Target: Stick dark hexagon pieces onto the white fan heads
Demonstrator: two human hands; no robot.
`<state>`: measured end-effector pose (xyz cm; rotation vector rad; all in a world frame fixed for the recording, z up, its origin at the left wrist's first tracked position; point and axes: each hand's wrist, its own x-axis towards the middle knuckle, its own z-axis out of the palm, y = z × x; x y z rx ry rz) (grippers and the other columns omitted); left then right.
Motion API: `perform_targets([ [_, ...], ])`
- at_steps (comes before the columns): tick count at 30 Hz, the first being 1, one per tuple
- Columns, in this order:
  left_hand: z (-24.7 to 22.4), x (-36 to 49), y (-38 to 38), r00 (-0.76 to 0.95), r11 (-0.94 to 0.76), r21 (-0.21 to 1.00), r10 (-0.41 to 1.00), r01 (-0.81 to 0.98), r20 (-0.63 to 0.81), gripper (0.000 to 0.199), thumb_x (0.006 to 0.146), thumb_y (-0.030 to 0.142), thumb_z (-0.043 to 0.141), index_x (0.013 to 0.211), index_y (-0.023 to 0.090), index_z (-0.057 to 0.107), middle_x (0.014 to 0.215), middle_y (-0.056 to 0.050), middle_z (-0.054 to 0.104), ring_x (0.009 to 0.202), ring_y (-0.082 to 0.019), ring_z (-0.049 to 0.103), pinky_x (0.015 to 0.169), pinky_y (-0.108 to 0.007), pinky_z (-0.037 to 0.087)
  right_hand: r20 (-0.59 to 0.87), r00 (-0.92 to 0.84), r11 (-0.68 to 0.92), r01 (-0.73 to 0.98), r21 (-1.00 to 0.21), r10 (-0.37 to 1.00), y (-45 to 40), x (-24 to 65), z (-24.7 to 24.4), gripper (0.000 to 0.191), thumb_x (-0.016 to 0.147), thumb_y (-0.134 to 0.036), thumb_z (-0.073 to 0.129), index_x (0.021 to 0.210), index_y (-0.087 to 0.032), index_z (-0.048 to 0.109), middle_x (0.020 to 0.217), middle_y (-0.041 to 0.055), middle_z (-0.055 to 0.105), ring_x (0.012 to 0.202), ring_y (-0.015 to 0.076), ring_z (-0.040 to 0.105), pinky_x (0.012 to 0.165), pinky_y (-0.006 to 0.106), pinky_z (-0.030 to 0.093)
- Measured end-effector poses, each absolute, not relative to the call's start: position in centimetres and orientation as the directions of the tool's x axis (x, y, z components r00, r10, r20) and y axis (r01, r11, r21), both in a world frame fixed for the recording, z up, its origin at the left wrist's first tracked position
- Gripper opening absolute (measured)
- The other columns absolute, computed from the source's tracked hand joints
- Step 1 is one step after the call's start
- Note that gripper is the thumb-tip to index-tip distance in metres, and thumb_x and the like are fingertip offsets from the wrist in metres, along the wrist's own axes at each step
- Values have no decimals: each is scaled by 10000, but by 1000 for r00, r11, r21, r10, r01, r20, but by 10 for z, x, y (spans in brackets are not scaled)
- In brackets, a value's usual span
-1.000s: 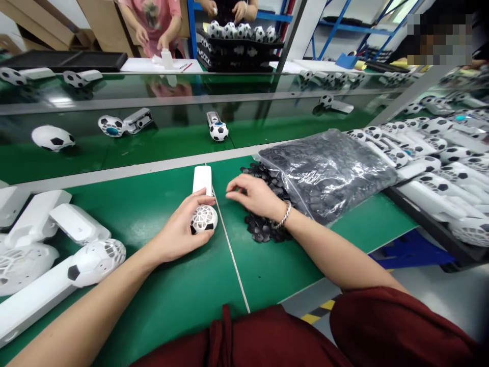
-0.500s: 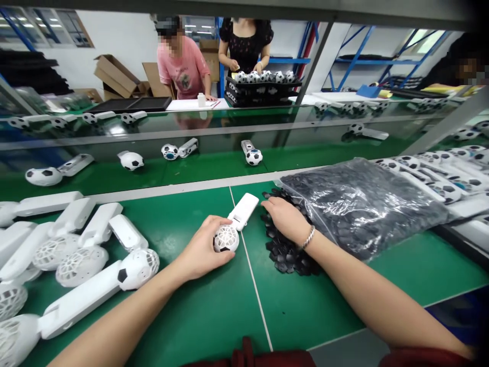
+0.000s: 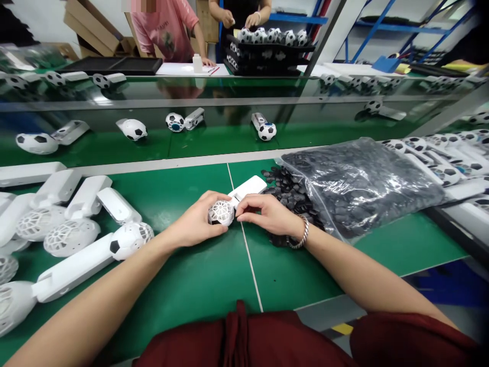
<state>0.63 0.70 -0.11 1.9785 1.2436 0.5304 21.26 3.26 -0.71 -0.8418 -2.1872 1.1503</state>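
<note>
My left hand (image 3: 200, 220) is wrapped round the ball-shaped end of a white device (image 3: 221, 213), whose surface is a lattice with a black patch low on it. The device's flat white handle (image 3: 250, 187) points up and to the right. Close to the ball's right side is my right hand (image 3: 265, 214), its thumb and fingers pinched; a small dark piece seems to be at the fingertips, too small to make out. Behind that hand lies a heap of black pieces (image 3: 292, 193), beside a clear plastic bag (image 3: 359, 178) full of similar black pieces.
Several white devices (image 3: 76, 265) lie on the green table at the left. Beyond a pale ledge (image 3: 153, 162), football-patterned devices (image 3: 266, 131) rest on a green surface. More devices (image 3: 445, 173) are at the right. Two people (image 3: 168, 25) stand across, near stacked black trays (image 3: 267, 56).
My right hand has moved left from the black heap to the ball, its fingers now pinched. My left hand still holds the device. The camera view has tilted further down.
</note>
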Motion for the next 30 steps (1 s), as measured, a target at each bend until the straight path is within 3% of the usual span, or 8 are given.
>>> perform_targets([
  [5,-2,13,4,404,-245,761,914,600,-24,504,632,189,615,1115,208,472,1107,-46,471,1021,-218,494,896,-352,407,237,-665,521,264,-812,708,34,208,-13,24,769,-174,620,758,-152,623,756,10,642,703,113,580,691,237,454],
  [9,-8,20,0,320,-256,778,944,574,74,427,645,231,634,1048,199,498,1051,-44,481,1003,-216,502,906,-360,399,283,-639,571,301,-763,715,33,206,-16,46,760,-181,636,732,-149,620,719,6,625,687,110,560,674,227,435],
  [16,-20,29,-4,247,-305,786,948,538,199,380,623,127,587,989,190,504,985,-45,495,948,-205,518,864,-350,426,184,-588,528,492,-693,788,35,203,-12,160,749,-298,652,718,-159,581,703,-7,601,614,102,518,589,217,400],
  [20,-14,32,-7,248,-265,807,957,528,152,396,591,129,634,968,189,528,1002,-48,515,950,-207,528,863,-352,434,210,-688,692,558,-459,694,52,209,1,506,596,-467,736,966,-164,570,993,85,605,940,231,528,785,337,399],
  [22,-1,29,-6,261,-188,838,964,512,57,441,569,149,679,984,189,532,1022,-52,541,945,-215,546,859,-368,445,113,-792,761,521,-387,600,62,210,7,624,571,-453,749,1091,-185,531,1091,96,583,1036,265,498,861,387,356],
  [26,39,2,15,337,-156,892,941,423,5,616,599,251,721,1154,194,460,1205,-83,535,1111,-226,508,950,-376,408,-69,-854,793,506,-340,515,80,207,19,324,640,-225,669,952,-205,586,900,31,645,882,210,582,789,322,373],
  [28,57,-23,41,290,-236,818,953,525,89,617,679,333,675,1222,202,413,1286,-71,488,1190,-202,451,997,-346,372,-52,-857,812,503,-297,512,95,206,26,259,634,-184,635,890,-210,602,870,19,651,871,204,590,765,295,379],
  [30,67,-52,76,139,-219,597,974,772,177,574,746,343,615,1255,205,386,1301,-57,476,1189,-188,452,981,-314,391,-17,-834,804,536,-258,551,119,209,32,311,631,-218,638,940,-215,605,932,23,655,906,211,590,771,285,392],
])
